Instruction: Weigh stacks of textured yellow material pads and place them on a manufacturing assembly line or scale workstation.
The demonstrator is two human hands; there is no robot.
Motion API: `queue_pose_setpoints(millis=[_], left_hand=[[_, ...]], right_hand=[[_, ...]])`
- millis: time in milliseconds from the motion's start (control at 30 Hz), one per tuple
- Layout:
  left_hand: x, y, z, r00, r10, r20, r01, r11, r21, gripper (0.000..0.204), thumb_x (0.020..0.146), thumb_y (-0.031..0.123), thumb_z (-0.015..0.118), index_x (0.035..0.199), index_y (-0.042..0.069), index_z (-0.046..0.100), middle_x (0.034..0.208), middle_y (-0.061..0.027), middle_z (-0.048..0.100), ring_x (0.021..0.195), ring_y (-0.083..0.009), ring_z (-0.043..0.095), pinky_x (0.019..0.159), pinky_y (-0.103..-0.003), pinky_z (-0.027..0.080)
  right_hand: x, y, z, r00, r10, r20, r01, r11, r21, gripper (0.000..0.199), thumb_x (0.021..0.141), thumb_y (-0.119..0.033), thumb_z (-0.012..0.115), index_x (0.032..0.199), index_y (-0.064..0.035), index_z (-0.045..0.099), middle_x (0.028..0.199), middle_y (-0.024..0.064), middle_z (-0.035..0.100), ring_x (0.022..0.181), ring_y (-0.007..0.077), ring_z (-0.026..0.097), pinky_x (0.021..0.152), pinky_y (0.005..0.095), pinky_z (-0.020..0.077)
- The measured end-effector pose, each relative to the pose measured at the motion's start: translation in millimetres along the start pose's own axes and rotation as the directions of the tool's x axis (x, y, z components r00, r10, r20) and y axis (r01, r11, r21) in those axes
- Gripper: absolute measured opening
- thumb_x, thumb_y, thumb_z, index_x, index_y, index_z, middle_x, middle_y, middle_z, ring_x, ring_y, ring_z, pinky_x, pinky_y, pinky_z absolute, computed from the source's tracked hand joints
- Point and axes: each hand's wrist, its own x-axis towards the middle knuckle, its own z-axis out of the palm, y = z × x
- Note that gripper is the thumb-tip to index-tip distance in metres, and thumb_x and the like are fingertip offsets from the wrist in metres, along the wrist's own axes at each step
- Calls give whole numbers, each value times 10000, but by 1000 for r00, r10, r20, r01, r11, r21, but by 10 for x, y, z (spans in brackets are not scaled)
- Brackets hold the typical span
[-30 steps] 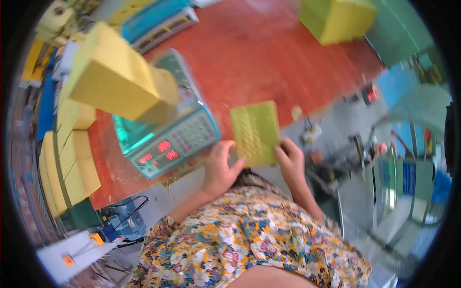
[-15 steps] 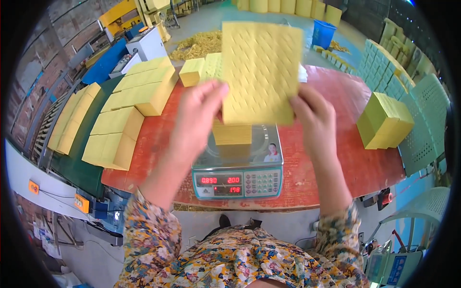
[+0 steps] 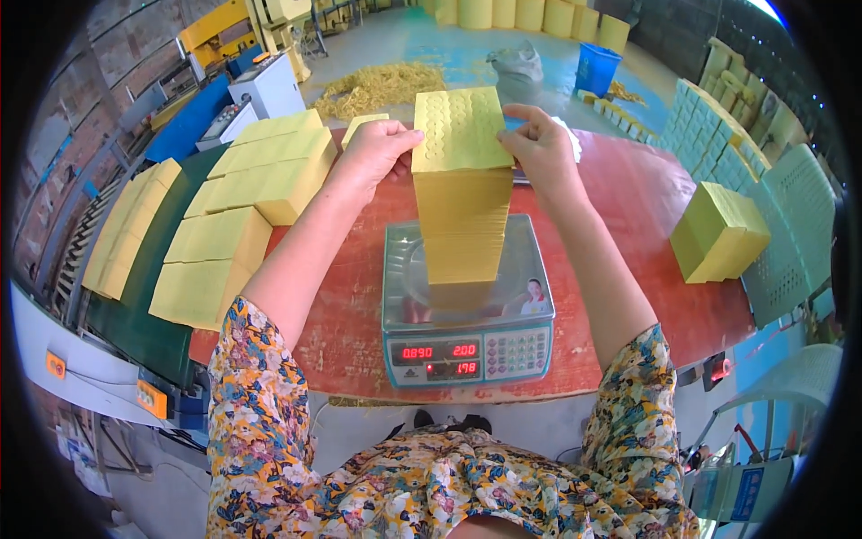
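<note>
Reaching forward with both forearms raised, the person brings the left hand [image 3: 379, 154] and right hand [image 3: 544, 154] to opposite edges of the top sheet [image 3: 460, 126]. The left fingertips bunch at its left edge, though whether they pinch it I cannot tell; the right thumb and forefinger stand parted at its right edge. Yellow and embossed with rows of round marks, the sheet lies atop a tall, finely layered yellow stack [image 3: 462, 225] upright on the scale [image 3: 525, 296], on the red table [image 3: 620, 269].
</note>
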Motion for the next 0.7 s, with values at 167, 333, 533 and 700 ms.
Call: queue_pose_setpoints(millis=[167, 333, 533, 700], left_hand=[[-40, 51, 29, 1000, 0, 0, 0, 1000, 24, 247, 897, 277, 671, 729, 116, 588, 668, 4, 602, 565, -87, 536, 514, -245, 396], [61, -63, 74, 994, 106, -24, -102, 985, 137, 259, 910, 238, 658, 718, 86, 574, 655, 0, 579, 562, -91, 524, 521, -258, 418], [16, -60, 92, 992, 121, -41, -112, 979, 171, 260, 911, 215, 657, 713, 71, 569, 654, -4, 572, 570, -95, 521, 531, -263, 431], [-38, -75, 92, 993, 102, -50, -98, 992, 84, 248, 918, 203, 650, 729, 59, 578, 663, -8, 566, 578, -96, 522, 544, -265, 442]], right_hand=[[-66, -45, 35, 995, -53, -81, 37, 982, -187, 379, 802, -118, 694, 1167, -23, 652, 731, 44, 656, 668, 115, 592, 648, 278, 484], [-105, 50, 25, 989, -104, -101, 73, 960, -270, 338, 805, -125, 687, 1129, -33, 659, 722, 44, 648, 656, 124, 587, 657, 280, 482], [-202, 73, 64, 990, -52, -132, 30, 986, -164, 289, 826, -118, 678, 1106, -46, 670, 700, 27, 613, 647, 115, 553, 654, 278, 472], [-258, 37, 97, 984, -95, -148, 64, 977, -203, 257, 836, -114, 674, 1085, -50, 673, 706, 26, 611, 650, 110, 548, 652, 281, 469]])
